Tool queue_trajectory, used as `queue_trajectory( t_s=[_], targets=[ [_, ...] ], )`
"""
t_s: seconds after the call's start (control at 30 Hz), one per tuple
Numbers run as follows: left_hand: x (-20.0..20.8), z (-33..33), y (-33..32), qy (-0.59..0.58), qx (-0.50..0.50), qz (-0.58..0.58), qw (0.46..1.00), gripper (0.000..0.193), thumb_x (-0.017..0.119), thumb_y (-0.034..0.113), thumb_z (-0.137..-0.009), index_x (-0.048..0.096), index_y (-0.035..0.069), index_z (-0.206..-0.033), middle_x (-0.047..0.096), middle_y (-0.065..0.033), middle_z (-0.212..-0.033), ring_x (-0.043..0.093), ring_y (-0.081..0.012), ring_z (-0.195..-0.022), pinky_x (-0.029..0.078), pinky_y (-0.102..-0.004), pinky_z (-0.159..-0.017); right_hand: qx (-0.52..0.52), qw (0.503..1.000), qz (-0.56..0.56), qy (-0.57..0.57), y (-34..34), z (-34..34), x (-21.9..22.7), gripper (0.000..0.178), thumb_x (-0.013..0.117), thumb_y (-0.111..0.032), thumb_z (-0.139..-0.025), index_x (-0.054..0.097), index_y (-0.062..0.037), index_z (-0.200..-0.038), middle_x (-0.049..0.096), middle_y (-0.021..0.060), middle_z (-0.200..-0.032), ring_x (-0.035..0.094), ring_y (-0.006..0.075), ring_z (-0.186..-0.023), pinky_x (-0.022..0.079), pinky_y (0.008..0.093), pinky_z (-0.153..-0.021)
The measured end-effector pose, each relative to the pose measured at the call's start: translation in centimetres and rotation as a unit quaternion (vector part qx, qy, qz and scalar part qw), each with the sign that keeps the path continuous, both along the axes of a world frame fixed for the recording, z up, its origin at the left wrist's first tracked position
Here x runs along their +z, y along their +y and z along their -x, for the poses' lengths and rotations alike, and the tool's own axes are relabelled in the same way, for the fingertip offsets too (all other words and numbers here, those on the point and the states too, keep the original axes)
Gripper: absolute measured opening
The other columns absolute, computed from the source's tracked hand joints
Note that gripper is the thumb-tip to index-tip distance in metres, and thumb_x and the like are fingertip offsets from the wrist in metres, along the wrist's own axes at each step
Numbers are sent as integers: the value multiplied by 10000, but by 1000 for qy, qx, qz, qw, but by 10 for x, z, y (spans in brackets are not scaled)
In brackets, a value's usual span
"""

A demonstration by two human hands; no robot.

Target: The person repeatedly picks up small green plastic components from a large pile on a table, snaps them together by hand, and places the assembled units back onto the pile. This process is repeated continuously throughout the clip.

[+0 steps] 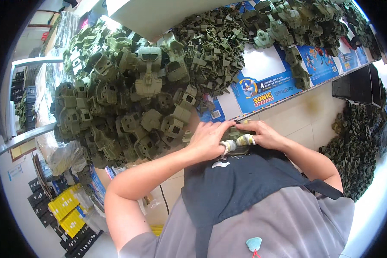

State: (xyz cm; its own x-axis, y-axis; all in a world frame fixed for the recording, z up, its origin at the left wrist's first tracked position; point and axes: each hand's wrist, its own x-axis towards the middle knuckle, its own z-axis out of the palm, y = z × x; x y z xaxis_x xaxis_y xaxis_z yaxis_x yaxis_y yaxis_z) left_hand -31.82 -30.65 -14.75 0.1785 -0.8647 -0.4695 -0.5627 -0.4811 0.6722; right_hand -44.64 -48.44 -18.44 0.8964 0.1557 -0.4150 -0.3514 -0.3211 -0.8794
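In front of my dark apron (238, 182), both hands close around an olive-green plastic part (233, 132), most of it covered by my fingers. My left hand (207, 138) grips its left side, fingers over the top. On the other side, my right hand (267, 135) holds it with the fingers bent inward. Pale yellowish wraps cover both thumbs, which meet close together on the near side. Just beyond my left hand, a big heap of olive-green moulded parts (149, 81) lies on the table, some hanging at its edge.
Smaller green pieces (215, 53) are heaped farther back, beside blue printed cardboard (284, 81) along the table edge. More green parts (352, 150) pile up at the right, below a black bin (354, 88). Yellow trays (66, 210) stand at lower left, near a metal frame (36, 61).
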Motion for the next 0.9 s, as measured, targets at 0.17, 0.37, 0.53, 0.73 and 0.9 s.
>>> queue_trajectory(
  t_s=[0.17, 0.37, 0.53, 0.73, 0.9],
  targets=[
    [13, -7, 5, -74, -49, 44, 995, 663, 617, 240, -706, 386, 111, -1313, 559, -179, -1066, 500, -316, -1024, 310, -417, -944, -8, 999, -43, 8, -2, -4, 4, 513, 638, -199, -783, 491, 2, -1232, 564, 192, -1162, 541, 281, -1086, 403, 340, -916],
    [12, -32, 59, 209, 191, 55, 958, 873, 767, 281, -684, 281, 99, -1387, 402, -126, -1342, 389, -222, -1234, 297, -333, -1028, -55, 992, -115, -2, -19, 12, -8, 566, 661, -240, -788, 462, -56, -1285, 496, 163, -1273, 452, 261, -1193, 342, 337, -991],
    [-1, -2, 63, 195, 333, 110, 916, 796, 780, 136, -666, 351, 81, -1334, 482, -69, -1252, 476, -164, -1130, 362, -285, -963, -66, 977, 135, -152, -22, -10, 29, 582, 682, -144, -726, 448, -74, -1254, 534, 182, -1163, 473, 320, -1141, 349, 387, -988],
    [-2, 16, 52, 73, 320, 158, 931, 624, 735, 134, -641, 462, 43, -1194, 559, -120, -1105, 550, -273, -1029, 431, -345, -871, 144, 958, 144, -201, 44, -59, 40, 686, 667, -216, -728, 354, -76, -1322, 523, 166, -1153, 464, 340, -1108, 359, 405, -952],
    [3, 17, 47, 58, 328, 196, 922, 591, 717, 116, -655, 489, 46, -1196, 567, -121, -1090, 559, -267, -1022, 440, -338, -855, 142, 949, 29, -279, 24, -68, 25, 690, 616, -89, -726, 318, -69, -1348, 562, 164, -1009, 523, 320, -980, 411, 405, -869]
  ],
)
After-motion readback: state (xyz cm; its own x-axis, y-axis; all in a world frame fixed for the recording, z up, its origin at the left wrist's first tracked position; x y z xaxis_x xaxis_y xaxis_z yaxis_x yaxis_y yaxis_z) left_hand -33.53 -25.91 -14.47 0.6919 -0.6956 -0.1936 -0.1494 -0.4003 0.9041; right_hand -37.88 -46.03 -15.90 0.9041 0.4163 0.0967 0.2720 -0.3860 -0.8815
